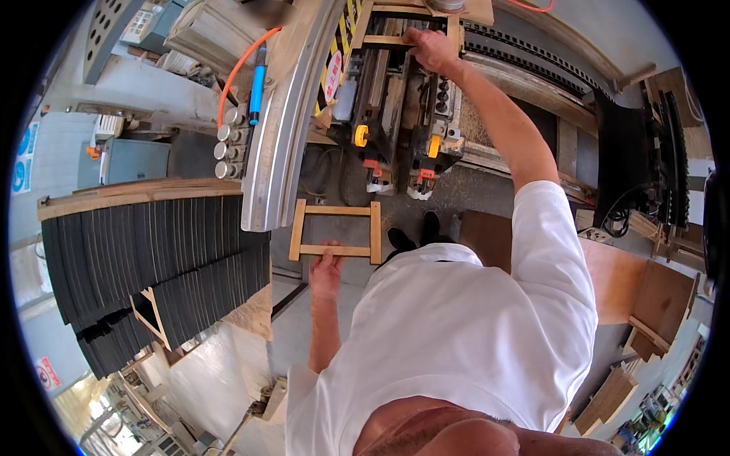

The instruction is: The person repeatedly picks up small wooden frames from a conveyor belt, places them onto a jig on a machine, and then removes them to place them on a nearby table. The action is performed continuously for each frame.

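Observation:
My left hand [326, 272] is closed on the near rail of a small rectangular wooden frame [351, 251], whose two side bars stick out past the cross rails. It hangs in the air left of my body, above the floor. With my right arm stretched far forward, my right hand [432, 52] grips the near rail of a second wooden frame [384, 40] at the machine [399, 99]. Part of that frame lies behind my fingers, and its far side is cut off by the picture's upper edge. Below it, the machine carries yellow knobs [360, 135] and red-and-white end pieces.
A large stack of black-edged pieces [152, 258] stands at the left, with a pale wooden frame [152, 318] on it. A long metal rail [274, 152] runs beside the machine. A blue air gun [257, 95] and orange hose [234, 76] hang there. Boards [620, 281] lean at right.

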Available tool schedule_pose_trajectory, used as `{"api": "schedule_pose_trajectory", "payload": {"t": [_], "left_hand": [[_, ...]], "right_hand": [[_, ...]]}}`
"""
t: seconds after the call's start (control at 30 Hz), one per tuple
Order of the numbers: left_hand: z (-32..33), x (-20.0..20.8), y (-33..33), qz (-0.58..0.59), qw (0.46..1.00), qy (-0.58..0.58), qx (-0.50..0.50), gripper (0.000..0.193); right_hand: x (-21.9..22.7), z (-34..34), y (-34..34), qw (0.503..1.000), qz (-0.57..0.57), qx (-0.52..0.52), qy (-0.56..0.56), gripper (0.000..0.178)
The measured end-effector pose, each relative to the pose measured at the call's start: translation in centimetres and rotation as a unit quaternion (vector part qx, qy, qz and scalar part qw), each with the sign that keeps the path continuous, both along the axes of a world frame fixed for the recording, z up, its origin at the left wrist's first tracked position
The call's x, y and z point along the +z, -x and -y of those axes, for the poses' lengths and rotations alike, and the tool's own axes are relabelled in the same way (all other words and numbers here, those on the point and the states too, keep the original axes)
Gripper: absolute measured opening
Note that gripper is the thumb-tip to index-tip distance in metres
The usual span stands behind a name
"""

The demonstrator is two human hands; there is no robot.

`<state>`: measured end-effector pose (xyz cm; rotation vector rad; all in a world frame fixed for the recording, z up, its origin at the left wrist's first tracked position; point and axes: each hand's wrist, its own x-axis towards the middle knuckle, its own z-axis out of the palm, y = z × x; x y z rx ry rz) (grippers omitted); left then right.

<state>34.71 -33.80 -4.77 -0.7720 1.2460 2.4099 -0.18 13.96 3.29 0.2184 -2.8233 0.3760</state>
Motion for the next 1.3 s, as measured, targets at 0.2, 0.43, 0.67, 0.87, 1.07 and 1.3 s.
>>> {"api": "schedule_pose_trajectory", "payload": {"t": [0.2, 0.43, 0.67, 0.87, 1.07, 1.3], "left_hand": [[-1.3, -2.4, 0.1, 0.021, 0.999, 0.036, 0.0, 0.035], [-4.8, -2.7, 0.5, 0.028, 0.998, 0.05, -0.021, 0.03], [-7.4, -1.7, 0.1, 0.036, 0.998, 0.057, -0.014, 0.033], [-6.9, -2.1, 0.0, 0.024, 0.996, 0.084, -0.026, 0.029], [-7.2, -1.2, 0.0, 0.006, 0.991, 0.133, -0.007, 0.025], [-6.1, 1.3, -1.0, -0.006, 0.975, 0.223, -0.008, 0.029]], "right_hand": [[0.0, 0.3, -0.4, 0.999, -0.013, 0.031, -0.019, 0.029], [0.3, -0.5, 0.7, 0.996, 0.0, 0.044, 0.075, 0.029], [1.0, -0.8, 1.0, 0.996, 0.053, 0.034, 0.067, 0.03], [1.3, -0.5, 1.2, 0.997, 0.056, 0.038, 0.027, 0.028], [0.7, -0.7, 1.1, 0.999, 0.035, 0.036, 0.018, 0.028], [0.3, -0.5, 1.1, 0.998, 0.01, 0.052, 0.037, 0.027]]}}
